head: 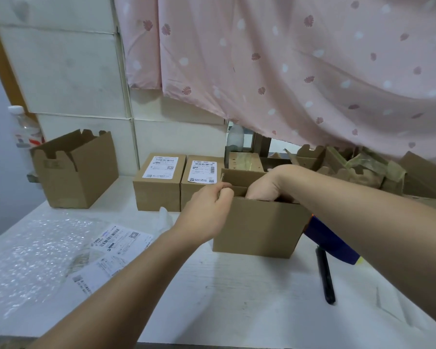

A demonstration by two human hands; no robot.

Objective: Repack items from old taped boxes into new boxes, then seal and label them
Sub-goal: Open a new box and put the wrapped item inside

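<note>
The open box (257, 222) stood on the white table (237, 298) and serves as the reference for all positions below.

**Hands**
- The left hand (207, 212) was at the upper left corner of the open box. Its fingers were curled, and thumb and forefinger pinched the edge of the side flap.
- The right hand (264, 187) was bent at the wrist and reached down into the open box from above. Its fingers were hidden below the front wall, so it cannot be determined whether they grasped anything. The contents of the box were not visible.

**Items around the open box**
- Just behind and to the left: two sealed boxes, touching side by side, the left sealed box (159, 182) and the right sealed box (202, 182), each with a white shipping label on top.
- Well apart to the left, against the wall: an empty carton (78, 170) with its flaps up. A clear bottle (23, 132) stood behind it.
- In front and to the left: loose label sheets (116, 245) lying partly on bubble wrap (30, 253).
- Near the right side: a black pen (325, 275) lying flat, and a blue object (330, 243) partly covered by the right forearm.
- Behind and to the right: a pile of old taped boxes (358, 167), opened and crumpled.
- Above: a pink patterned curtain (287, 59) hung over the rear of the table.
</note>
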